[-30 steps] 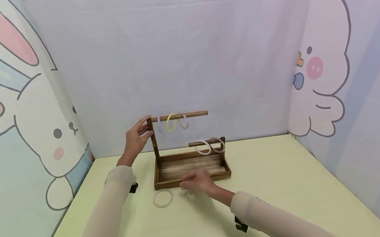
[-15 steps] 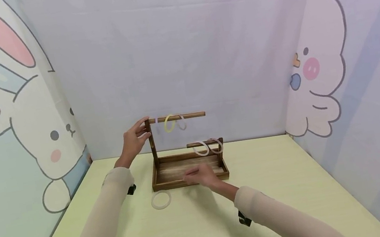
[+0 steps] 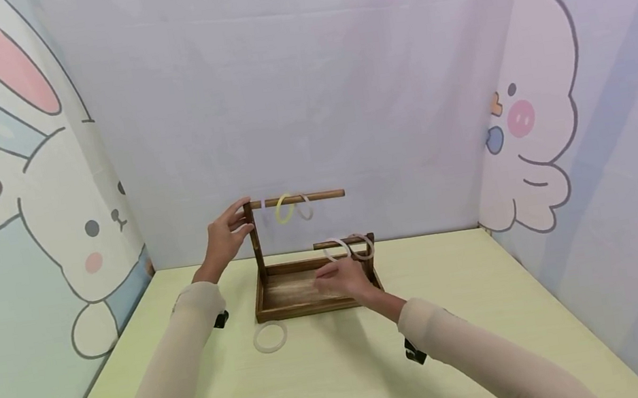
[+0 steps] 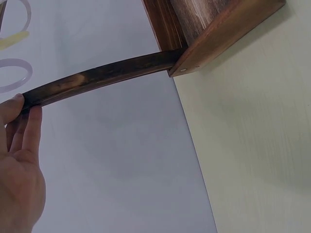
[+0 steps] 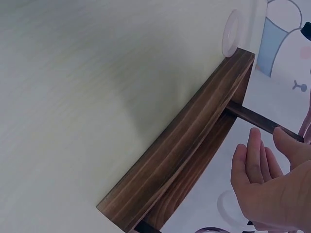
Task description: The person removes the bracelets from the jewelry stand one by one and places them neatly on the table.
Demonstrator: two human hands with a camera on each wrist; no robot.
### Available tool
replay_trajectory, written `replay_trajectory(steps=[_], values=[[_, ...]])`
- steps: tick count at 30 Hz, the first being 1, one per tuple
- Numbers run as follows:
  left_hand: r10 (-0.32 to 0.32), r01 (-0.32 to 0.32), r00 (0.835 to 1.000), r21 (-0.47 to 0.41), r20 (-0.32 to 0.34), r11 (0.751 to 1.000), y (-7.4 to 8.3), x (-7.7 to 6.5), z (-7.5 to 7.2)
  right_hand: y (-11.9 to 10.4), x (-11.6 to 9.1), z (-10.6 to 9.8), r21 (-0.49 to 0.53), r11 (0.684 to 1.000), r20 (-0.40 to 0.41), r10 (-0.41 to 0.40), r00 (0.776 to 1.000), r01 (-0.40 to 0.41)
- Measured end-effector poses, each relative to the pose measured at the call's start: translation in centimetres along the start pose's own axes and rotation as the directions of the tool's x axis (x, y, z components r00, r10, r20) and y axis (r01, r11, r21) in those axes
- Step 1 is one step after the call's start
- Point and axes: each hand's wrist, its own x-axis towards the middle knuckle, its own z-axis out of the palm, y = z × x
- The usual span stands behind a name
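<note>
My left hand (image 3: 226, 240) holds the top of the tall left post of a dark wooden bangle stand (image 3: 258, 249), thumb and fingers on either side of it. Over the front of the stand's tray, just below the short lower bar, is my right hand (image 3: 346, 281). In the right wrist view its fingers (image 5: 252, 155) are fairly straight, the thumb apart, and no object shows between them. A pale purple bangle (image 4: 19, 66), a yellow bangle (image 3: 279, 213) and a greyish bangle (image 3: 309, 213) hang on the upper bar. The lower bar carries a white bangle (image 3: 335, 240) and a pinkish bangle (image 3: 371, 246).
One pale bangle (image 3: 272, 351) lies on the light table (image 3: 299, 394), in front of the tray's left corner. A curtain (image 3: 303, 91) stands behind the stand, with printed cartoon panels on both sides.
My right hand has risen from the tray's front edge near the table and moved slightly right, up to the lower bar. The left hand stays on the post; the view shifts slightly.
</note>
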Motion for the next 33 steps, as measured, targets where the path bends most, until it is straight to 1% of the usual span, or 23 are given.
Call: replay_trajectory(steps=[2, 4, 6, 10, 15, 17, 20, 22, 28, 33], values=[[-0.004, 0.004, 1.0, -0.005, 0.003, 1.0, 0.0, 0.0, 0.0, -0.4, 0.1, -0.4, 0.014, 1.0, 0.002, -0.012, 1.0, 0.012], [-0.009, 0.009, 1.0, -0.006, 0.007, 1.0, 0.0, -0.1, 0.0, -0.8, 0.2, -0.7, 0.029, 1.0, -0.011, -0.002, 1.0, 0.002], [-0.011, 0.011, 1.0, -0.006, 0.008, 1.0, 0.0, 0.0, -0.1, -1.2, 0.5, -1.1, 0.02, 1.0, -0.02, -0.006, 1.0, 0.006], [-0.003, 0.003, 1.0, 0.001, -0.002, 1.0, 0.0, 0.1, 0.0, -1.7, 1.2, -1.8, 0.005, 1.0, -0.055, 0.012, 0.998, -0.011], [-0.008, 0.008, 1.0, -0.005, -0.005, 1.0, -0.2, 0.0, 0.1, -2.0, 1.7, -2.5, 0.039, 0.999, -0.08, 0.007, 0.997, -0.004], [-0.011, 0.011, 1.0, -0.013, -0.005, 1.0, -0.2, -0.1, 0.1, -2.2, 1.9, -2.7, 0.023, 1.0, -0.101, 0.013, 0.995, -0.01], [-0.01, 0.01, 1.0, -0.018, -0.006, 1.0, 0.0, -0.2, 0.0, -2.6, 2.2, -3.0, -0.032, 0.999, -0.136, 0.012, 0.991, -0.017], [-0.005, 0.005, 1.0, -0.019, -0.008, 1.0, 0.0, -0.2, 0.0, -2.8, 2.3, -3.1, -0.042, 0.999, -0.147, 0.01, 0.989, -0.017], [0.005, -0.005, 1.0, -0.016, -0.014, 1.0, 0.1, -0.3, 0.0, -3.2, 2.8, -3.5, 0.048, 0.999, -0.153, 0.013, 0.988, -0.006], [-0.004, 0.004, 1.0, -0.02, -0.012, 1.0, 0.0, -0.2, 0.1, -3.1, 3.1, -3.7, 0.044, 0.999, -0.17, 0.022, 0.985, -0.015]])
